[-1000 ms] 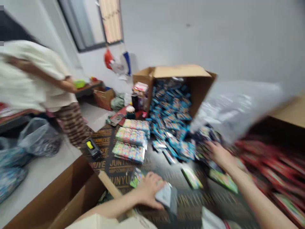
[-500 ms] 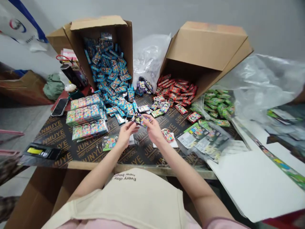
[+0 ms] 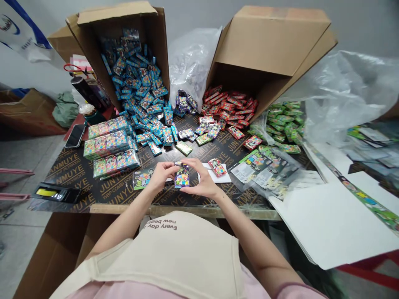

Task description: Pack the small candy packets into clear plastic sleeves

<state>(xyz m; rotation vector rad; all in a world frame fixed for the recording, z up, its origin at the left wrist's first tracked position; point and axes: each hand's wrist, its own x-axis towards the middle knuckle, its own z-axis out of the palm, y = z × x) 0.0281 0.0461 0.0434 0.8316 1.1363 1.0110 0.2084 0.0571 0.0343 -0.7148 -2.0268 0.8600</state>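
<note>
A small purple candy box point(image 3: 181, 175) with colourful print is held between my two hands near the front of the table. My left hand point(image 3: 161, 174) pinches its left side with thumb and fingers. My right hand point(image 3: 202, 179) spans it from above and below, fingers at the top edge and thumb at the bottom. A thin blue edge shows under the box; what it belongs to is unclear. Left of my left hand lies a printed green bag point(image 3: 143, 178). To the right, a red candy box point(image 3: 217, 167) rests on a white card point(image 3: 227, 176).
Cartons spill blue boxes point(image 3: 146, 99) and red boxes point(image 3: 230, 108); green boxes point(image 3: 285, 124) lie right. Wrapped multipacks point(image 3: 109, 145) are stacked left beside a phone point(image 3: 75, 136). Flat printed bags point(image 3: 264, 168) and white sheets point(image 3: 333, 224) lie right. A black tape-like holder point(image 3: 56, 192) sits front left.
Both hands have come closer to my body with the purple box, which is now turned with its printed face up. A green box shows beyond my hands. The view has tilted slightly.
</note>
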